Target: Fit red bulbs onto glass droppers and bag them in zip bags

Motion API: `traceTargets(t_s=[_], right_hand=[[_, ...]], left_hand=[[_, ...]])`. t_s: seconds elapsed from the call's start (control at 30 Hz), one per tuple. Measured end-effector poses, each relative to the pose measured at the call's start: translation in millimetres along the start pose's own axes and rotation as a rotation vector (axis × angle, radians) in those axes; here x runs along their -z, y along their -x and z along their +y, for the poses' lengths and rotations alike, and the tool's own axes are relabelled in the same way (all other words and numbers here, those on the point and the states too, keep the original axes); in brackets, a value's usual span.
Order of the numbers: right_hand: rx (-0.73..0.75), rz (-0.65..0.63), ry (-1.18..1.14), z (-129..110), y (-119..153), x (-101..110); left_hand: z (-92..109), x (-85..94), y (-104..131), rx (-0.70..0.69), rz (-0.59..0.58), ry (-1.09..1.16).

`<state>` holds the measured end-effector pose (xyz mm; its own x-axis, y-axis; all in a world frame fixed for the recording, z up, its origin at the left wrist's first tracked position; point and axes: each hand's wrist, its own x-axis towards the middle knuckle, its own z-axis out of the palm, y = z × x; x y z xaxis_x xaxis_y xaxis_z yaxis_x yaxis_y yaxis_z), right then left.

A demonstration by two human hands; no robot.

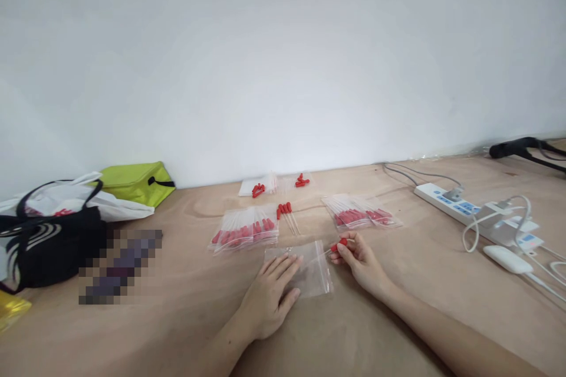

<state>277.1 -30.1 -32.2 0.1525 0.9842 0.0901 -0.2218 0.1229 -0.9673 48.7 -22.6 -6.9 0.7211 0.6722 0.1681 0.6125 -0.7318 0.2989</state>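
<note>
My left hand point(274, 291) lies flat, fingers stretched out, over the left part of a clear zip-lock bag point(315, 274) on the table. At the bag's right edge, my right hand point(360, 262) pinches a dropper with a red rubber bulb point(339, 244), its thin clear stem pointing left toward the bag. Whether more than one dropper is in the fingers, I cannot tell. Beyond the bag, several loose red-bulbed droppers point(286, 218) lie side by side. Filled bags of droppers point(243, 230) overlap to their left, and more filled bags point(360, 214) lie to their right.
Against the wall lie bags with red bulbs point(259, 189). A white power strip point(446, 200) with plugs and cables, plus a white adapter point(507, 259), occupies the right. On the left are a black bag point(57, 247), a green pouch point(137, 184) and a pixelated dark object point(121, 267).
</note>
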Motion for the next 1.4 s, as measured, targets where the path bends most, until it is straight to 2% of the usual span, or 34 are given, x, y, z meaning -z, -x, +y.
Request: traceTargets(t_s=[0.23,0.43,0.57,0.67,0.87,1.17,1.4], right_hand=[[-0.010,-0.346,0.228,-9,-3,8],[-0.061,-0.559,0.087,-16,1,-1],[-0.127,-0.559,0.031,-9,-3,0],[-0.148,-0.513,0.119,-5,-11,7],[0.045,-0.550,0.360,-9,-21,17],[0.059,-0.630,0.386,-13,-21,20],[0.177,-0.671,0.643,-17,-19,19]], left_hand=[[-2,-2.2,0,-0.004,-0.004,0.005],[1,1.9,-2,-0.008,-0.013,0.022],[1,6.2,-1,0.029,-0.004,0.081],[-1,8.3,0,0.093,0.045,0.152],[-4,10.1,0,0.114,0.041,0.232],[-7,13.0,1,0.108,0.001,0.278],[-11,7.8,1,0.092,0.008,0.299]])
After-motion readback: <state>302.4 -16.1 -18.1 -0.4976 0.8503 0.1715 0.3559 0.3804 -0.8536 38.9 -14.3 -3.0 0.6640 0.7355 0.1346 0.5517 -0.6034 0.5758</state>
